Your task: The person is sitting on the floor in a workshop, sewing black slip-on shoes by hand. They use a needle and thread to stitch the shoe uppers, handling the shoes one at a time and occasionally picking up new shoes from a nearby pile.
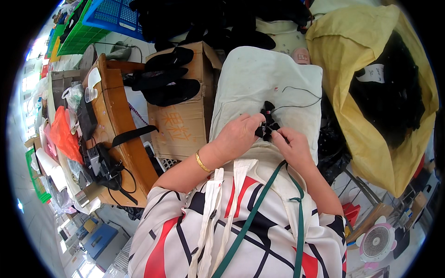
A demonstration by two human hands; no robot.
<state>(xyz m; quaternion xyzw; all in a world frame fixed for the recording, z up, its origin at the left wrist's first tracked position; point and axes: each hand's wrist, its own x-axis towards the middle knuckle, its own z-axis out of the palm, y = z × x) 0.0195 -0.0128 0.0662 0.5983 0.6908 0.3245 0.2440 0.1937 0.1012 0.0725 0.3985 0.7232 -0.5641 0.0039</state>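
Note:
Over the white cloth [259, 69] on my lap, both hands hold a small black bow-like fabric piece [267, 121]. My left hand [238, 136] pinches its left side between thumb and fingers. On the other side, the fingertips of my right hand [294, 147] grip its lower right edge. A thin black thread [306, 92] runs from the piece and loops over the cloth to the right. Whether a needle sits between my fingers cannot be made out.
A cardboard box [181, 132] with several black rounded soft pieces [172, 91] on it stands at my left, beside a wooden table [113, 125]. To the right is a yellow sack [345, 55] of black items. A pink-and-white fan [376, 242] stands lower right.

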